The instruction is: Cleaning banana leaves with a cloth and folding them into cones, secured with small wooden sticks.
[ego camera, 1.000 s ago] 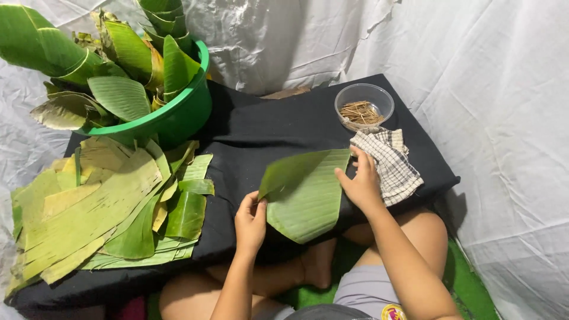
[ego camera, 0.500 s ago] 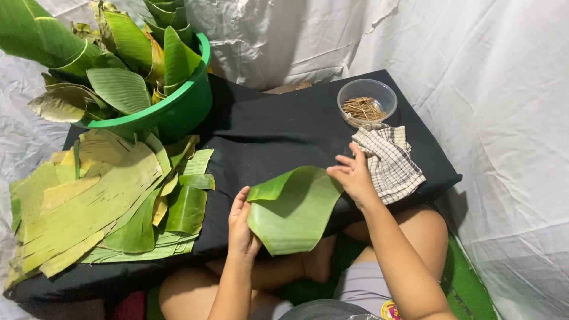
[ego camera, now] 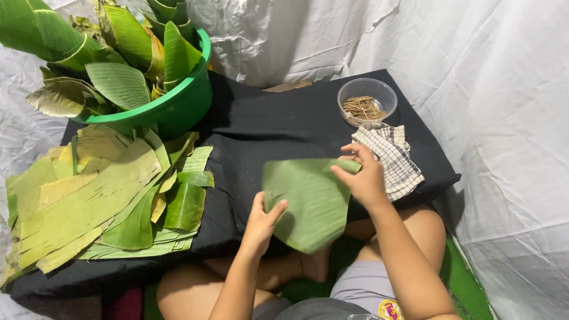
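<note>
At far left we see a stack of cut banana leaves below a green basin. Our left hand and right hand both grip one banana leaf piece (over the black table's near edge), beside a checked cloth.

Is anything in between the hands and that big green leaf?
No. Both hands already hold the banana leaf: the left hand grips its left edge, and the right hand pinches its upper right edge. Nothing visible lies between fingers and leaf.
</note>
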